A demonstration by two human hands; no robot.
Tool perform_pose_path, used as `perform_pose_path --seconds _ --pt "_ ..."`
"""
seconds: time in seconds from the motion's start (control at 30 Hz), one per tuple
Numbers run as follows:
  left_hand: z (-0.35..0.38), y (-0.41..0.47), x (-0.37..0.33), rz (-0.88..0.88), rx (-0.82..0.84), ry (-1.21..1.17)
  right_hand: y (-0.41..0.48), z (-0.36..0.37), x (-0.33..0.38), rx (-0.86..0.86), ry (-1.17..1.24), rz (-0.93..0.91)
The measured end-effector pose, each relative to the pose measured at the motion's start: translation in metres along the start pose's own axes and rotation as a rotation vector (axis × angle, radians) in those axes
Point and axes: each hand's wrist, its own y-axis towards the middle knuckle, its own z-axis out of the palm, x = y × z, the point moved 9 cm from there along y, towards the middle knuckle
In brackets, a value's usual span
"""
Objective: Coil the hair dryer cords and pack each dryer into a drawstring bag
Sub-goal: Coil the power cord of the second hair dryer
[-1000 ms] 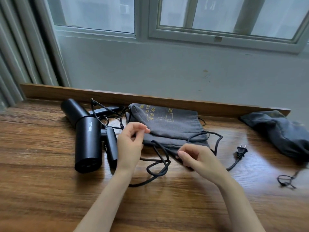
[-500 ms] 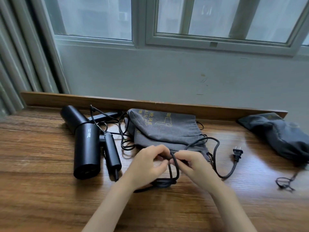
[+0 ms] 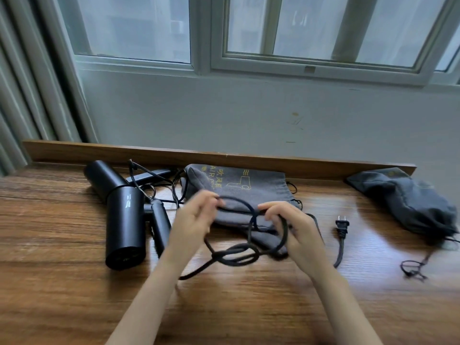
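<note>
**Windowside table (image 3: 74, 282): knot risk**

Drawstring bag (image 3: 249, 188) is lying mid-frame, hair dryer (image 3: 124, 220) left of it. My left hand (image 3: 191, 220) is pinching the cord (image 3: 236, 255), my right hand (image 3: 296, 227) clutching its loops; slack turns are crossing, so pulling could knot them.

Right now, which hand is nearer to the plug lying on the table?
Right. The right hand, gripping the cord, is beside the plug, on its left; the left hand is farther left, beyond the cord loops.

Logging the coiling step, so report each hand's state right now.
Left hand: pinching the black cord at the loop's top.
Right hand: curled round the cord's gathered loops.
</note>
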Motion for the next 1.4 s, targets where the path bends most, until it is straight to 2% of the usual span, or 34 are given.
perform_pose_path --seconds 0.07,0.1,0.17,0.23,0.3,0.37,0.43,0.47,0.53,0.57,0.63,0.7,0.77,0.83,0.93,1.07,1.13,1.2,1.23,1.33,1.4 --pt "-0.039 0.007 0.018 -0.145 -0.294 -0.347 -0.004 -0.002 -0.023 0.064 0.035 0.142" --pt "-0.051 0.009 0.026 -0.2 -0.379 -0.475 -0.007 0.001 -0.033 0.12 0.027 0.196" --pt "-0.057 0.012 0.039 -0.291 -0.4 -0.536 -0.011 0.01 -0.046 0.212 -0.059 0.25" --pt "-0.054 0.011 0.046 -0.346 -0.351 -0.361 -0.013 0.015 -0.049 0.246 -0.077 0.267" --pt "-0.054 0.009 0.047 -0.317 -0.294 0.018 -0.013 0.017 -0.048 0.229 -0.035 0.268" --pt "-0.043 0.007 0.046 -0.244 -0.161 0.493 -0.014 0.021 -0.048 0.219 0.027 0.303" --pt "-0.022 0.006 0.034 -0.055 -0.041 0.829 -0.017 0.026 -0.052 0.244 0.062 0.347" --pt "-0.005 0.004 0.026 0.063 0.048 0.872 -0.018 0.028 -0.053 0.257 0.055 0.35" --pt "0.036 -0.002 0.011 0.22 0.308 0.776 -0.018 0.029 -0.054 0.257 0.038 0.338" --pt "0.058 -0.008 0.009 0.249 0.469 0.787 -0.018 0.029 -0.055 0.249 0.035 0.328" --pt "0.086 -0.017 0.016 0.264 0.709 0.975 -0.017 0.029 -0.055 0.231 0.05 0.311" --pt "0.092 -0.019 0.016 0.232 0.777 0.984 -0.017 0.028 -0.055 0.21 0.081 0.313" --pt "0.085 -0.011 -0.003 0.243 0.645 0.66 -0.016 0.026 -0.057 0.202 0.053 0.299" --pt "0.054 0.006 -0.017 0.18 0.354 0.341 -0.016 0.025 -0.059 0.224 0.004 0.293" --pt "-0.004 0.027 -0.005 -0.068 -0.111 -0.135 -0.013 0.026 -0.052 0.213 0.041 0.265" --pt "-0.034 0.033 0.028 -0.3 -0.356 -0.453 -0.01 0.024 -0.04 0.151 0.085 0.209" --pt "-0.06 0.026 0.043 -0.359 -0.605 -0.555 -0.01 0.022 -0.045 0.125 0.155 0.228" --pt "-0.085 0.016 0.054 -0.369 -0.77 -0.498 -0.011 0.02 -0.051 0.076 0.282 0.256" --pt "-0.091 0.014 0.057 -0.387 -0.761 -0.393 -0.01 0.021 -0.051 0.063 0.321 0.264" --pt "-0.084 0.012 0.061 -0.396 -0.523 0.094 -0.01 0.033 -0.05 0.097 0.407 0.297" --pt "-0.065 0.014 0.044 -0.243 -0.313 0.647 -0.011 0.037 -0.051 0.086 0.464 0.327"
